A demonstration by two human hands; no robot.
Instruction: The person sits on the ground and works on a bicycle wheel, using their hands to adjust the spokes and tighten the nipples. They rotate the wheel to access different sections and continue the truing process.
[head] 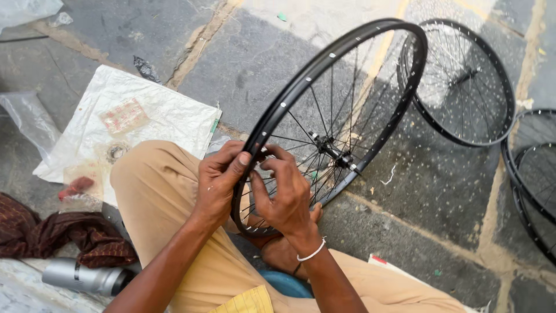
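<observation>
Head view, looking down at a seated person at work on a black spoked bicycle wheel (pixel 330 124). The wheel stands tilted on edge, its lower rim resting against the person's tan-trousered knee (pixel 156 185), its hub (pixel 335 153) just right of the hands. The left hand (pixel 219 182) comes up from the lower left, forearm over the thigh, fingers curled tight round the rim at its lower left arc, thumb pressed on the outer face. The right hand (pixel 284 194), wearing a white wristband (pixel 311 253), reaches in from below, palm toward the spokes; its thumb and fingertips are pinched together at the rim just beside the left thumb, but whatever small part they hold is hidden. A second black wheel (pixel 466 81) lies flat on the stone floor (pixel 440 191) behind the first, and further rims (pixel 530 179) lie at the right edge. At left: a white woven sack (pixel 133 116), a dark brown cloth (pixel 58 235), and a grey metal cylinder (pixel 87 277).
</observation>
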